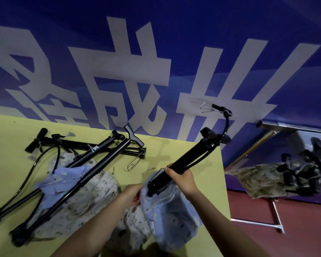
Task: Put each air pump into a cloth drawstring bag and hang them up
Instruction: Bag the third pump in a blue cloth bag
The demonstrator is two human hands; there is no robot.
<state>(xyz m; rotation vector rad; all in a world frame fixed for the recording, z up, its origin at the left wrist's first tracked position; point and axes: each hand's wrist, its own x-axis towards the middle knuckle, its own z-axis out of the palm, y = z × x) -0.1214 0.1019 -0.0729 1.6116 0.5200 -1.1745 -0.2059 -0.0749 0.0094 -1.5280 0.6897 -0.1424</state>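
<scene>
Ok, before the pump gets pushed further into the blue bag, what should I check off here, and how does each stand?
1. Right hand grips the pump barrel: ok.
2. Left hand holds the blue bag mouth open: ok.
3. Pump's base end is inside the bag mouth: ok.
4. Hose tucked in with the pump: not ok, it arcs free above.
5. Drawstring free to pull: cannot tell.
6. Other pumps bagged: not ok, they lie loose on the yellow table.
</scene>
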